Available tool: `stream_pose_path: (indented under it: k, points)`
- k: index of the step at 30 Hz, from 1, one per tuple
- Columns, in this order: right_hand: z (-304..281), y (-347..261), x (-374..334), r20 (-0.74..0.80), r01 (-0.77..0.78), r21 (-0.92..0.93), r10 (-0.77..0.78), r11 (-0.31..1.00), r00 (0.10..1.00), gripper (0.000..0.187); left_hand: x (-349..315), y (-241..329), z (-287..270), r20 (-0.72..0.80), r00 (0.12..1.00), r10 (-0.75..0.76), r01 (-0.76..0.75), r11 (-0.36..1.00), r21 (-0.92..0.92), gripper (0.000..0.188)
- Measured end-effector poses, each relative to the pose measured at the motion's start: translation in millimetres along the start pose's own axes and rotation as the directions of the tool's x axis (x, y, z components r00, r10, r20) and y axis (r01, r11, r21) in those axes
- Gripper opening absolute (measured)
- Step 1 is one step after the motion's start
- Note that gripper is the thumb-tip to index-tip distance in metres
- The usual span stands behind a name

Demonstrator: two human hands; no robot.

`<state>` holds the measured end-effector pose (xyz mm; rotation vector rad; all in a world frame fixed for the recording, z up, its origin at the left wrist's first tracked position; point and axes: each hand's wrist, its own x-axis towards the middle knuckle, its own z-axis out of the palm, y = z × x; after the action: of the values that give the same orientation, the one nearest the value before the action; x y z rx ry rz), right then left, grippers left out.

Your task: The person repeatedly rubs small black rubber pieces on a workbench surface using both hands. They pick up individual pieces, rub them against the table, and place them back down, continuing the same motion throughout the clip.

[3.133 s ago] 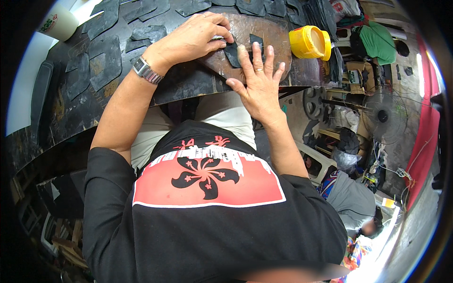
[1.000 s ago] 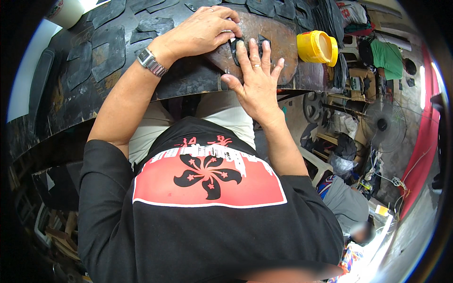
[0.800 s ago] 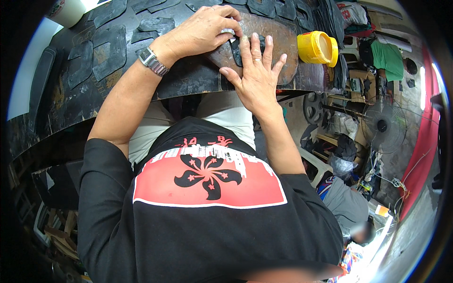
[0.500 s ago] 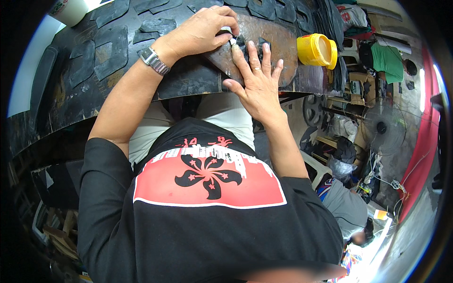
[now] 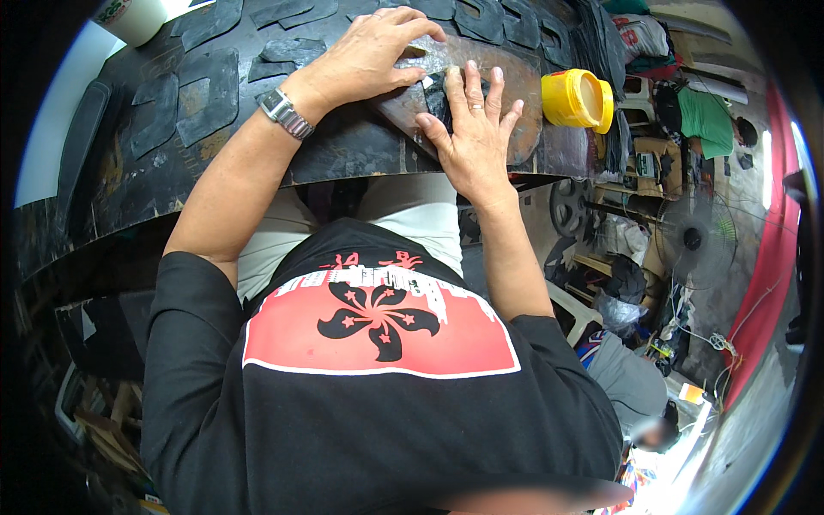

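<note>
**Pressing a rubber patch onto the tyre**

One large tyre (image 5: pixel 215 112) spans the top, one worn brown area (image 5: pixel 506 103) on its tread. One yellow tub (image 5: pixel 577 98) stands just beside that. The right hand (image 5: pixel 470 137) lies flat, fingers spread, on one small dark patch (image 5: pixel 436 90); the left hand (image 5: pixel 369 56), curled, seems to pinch its edge. Best pressed firmly outward from the middle.

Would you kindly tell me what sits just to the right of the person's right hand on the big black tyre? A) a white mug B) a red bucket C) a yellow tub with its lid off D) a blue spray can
C: an open yellow tub stands on the tyre just beyond the right hand, which lies flat on a small black rubber piece.
</note>
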<state>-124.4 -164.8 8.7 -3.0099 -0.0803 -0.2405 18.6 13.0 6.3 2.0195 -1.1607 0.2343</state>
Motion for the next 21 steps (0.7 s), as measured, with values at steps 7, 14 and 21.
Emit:
stream_pose_path:
  k: [7,14,21]
  points:
    - [-3.2,-3.8,0.7,0.021,0.06,-0.081,-0.058,0.995,0.998,0.082,2.5,12.8,-10.4,-0.018,1.0,0.021,-0.023,0.993,-0.119,0.037]
    - [-8.0,-6.4,4.3,0.081,0.118,0.009,-0.119,0.993,0.99,0.076,10.4,2.4,-24.0,-0.083,0.993,-0.079,0.052,0.956,-0.289,0.035]
    - [-11.3,2.0,-6.0,0.088,0.04,0.031,-0.043,0.999,0.995,0.074,5.9,4.4,-17.7,-0.013,0.999,-0.04,0.037,0.979,-0.199,0.029]
